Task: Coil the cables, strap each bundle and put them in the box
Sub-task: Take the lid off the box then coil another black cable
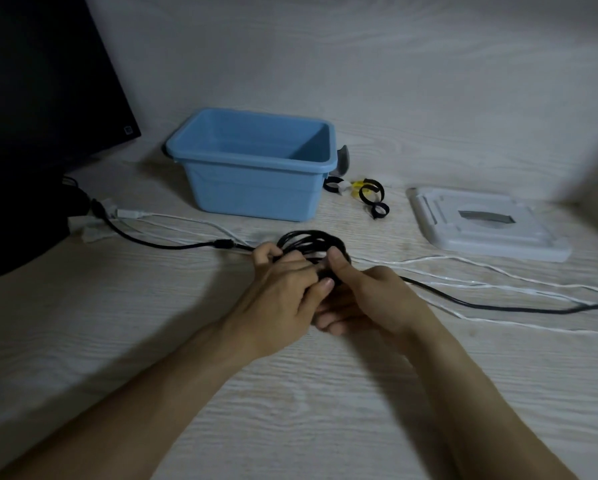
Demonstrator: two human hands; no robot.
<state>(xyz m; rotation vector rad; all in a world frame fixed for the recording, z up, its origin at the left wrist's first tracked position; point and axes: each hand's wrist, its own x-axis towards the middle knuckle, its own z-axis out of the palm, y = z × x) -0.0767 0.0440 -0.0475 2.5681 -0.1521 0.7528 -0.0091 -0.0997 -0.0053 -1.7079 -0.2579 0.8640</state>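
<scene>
Both hands, left hand (pixel 276 299) and right hand (pixel 366 299), pinch the coiled black rubber cable (pixel 311 242) before the open blue plastic box (pixel 256 164).

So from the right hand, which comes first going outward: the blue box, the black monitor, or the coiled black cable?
1. Coiled black cable: held in the right hand.
2. Blue box: behind the hands, slightly left.
3. Black monitor: far left edge of the table.
</scene>
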